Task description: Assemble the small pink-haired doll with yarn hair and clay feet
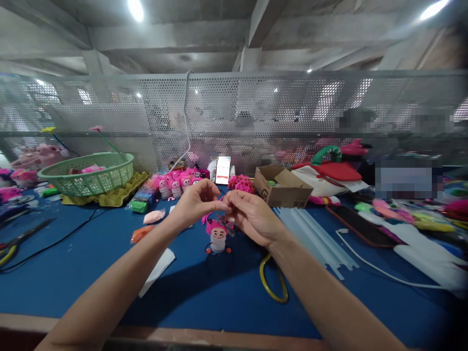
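Observation:
My left hand (197, 202) and my right hand (254, 217) meet at their fingertips above the middle of the table, both closed in a pinch. Whatever lies between the fingers is too small to make out. Just below them stands a small doll (218, 239) with pink hair, a pale face, a white ribbed body and orange-red feet. Scissors with a yellow handle (273, 287) pass under my right hand; their dark blades (225, 224) show by the doll's head. Whether my right hand touches the scissors, I cannot tell.
Several similar pink-haired dolls (176, 187) stand behind, near pink yarn (241, 183), a phone (223, 170) and a cardboard box (281, 187). Left are a green basket (109, 178) and more scissors (25, 236). Translucent strips (314, 239) and a dark phone (360, 224) lie right.

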A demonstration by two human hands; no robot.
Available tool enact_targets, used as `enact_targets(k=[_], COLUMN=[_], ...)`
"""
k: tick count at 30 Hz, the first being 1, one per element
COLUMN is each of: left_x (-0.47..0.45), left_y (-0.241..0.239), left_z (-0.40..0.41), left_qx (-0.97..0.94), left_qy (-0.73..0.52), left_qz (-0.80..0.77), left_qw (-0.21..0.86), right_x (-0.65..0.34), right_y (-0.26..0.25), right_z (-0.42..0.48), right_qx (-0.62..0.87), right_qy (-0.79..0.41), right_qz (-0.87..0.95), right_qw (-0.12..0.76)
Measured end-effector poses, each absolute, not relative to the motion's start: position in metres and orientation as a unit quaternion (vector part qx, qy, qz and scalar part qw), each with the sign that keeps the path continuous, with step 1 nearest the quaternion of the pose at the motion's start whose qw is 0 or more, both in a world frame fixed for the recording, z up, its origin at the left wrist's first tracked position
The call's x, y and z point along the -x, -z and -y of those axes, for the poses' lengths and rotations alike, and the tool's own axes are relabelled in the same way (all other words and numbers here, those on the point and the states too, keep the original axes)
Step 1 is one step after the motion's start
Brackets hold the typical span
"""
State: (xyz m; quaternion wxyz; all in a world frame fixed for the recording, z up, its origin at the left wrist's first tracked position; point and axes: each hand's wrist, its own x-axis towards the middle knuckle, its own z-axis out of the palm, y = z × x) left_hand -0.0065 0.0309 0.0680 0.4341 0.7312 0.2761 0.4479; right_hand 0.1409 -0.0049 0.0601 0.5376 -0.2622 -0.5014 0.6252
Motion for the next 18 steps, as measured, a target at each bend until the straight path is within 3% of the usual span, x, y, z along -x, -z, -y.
enact_targets(k=[12, 18], left_x=[0.032, 0.042], left_y=[-0.047, -0.036], left_z=[-0.043, -0.04], left_qx=[-0.699, -0.693], left_qy=[-0.474, -0.459], left_qz=[-0.293, -0.335], left_qw=[0.449, 0.444], right_x=[-0.185, -0.241], right_y=[-0.07, -0.068], right_z=[0.04, 0.085], right_qx=[0.372, 0.492], right_qy=[-0.501, -0.438], right_qz=[0.533, 0.547], right_qw=[0.571, 0.517])
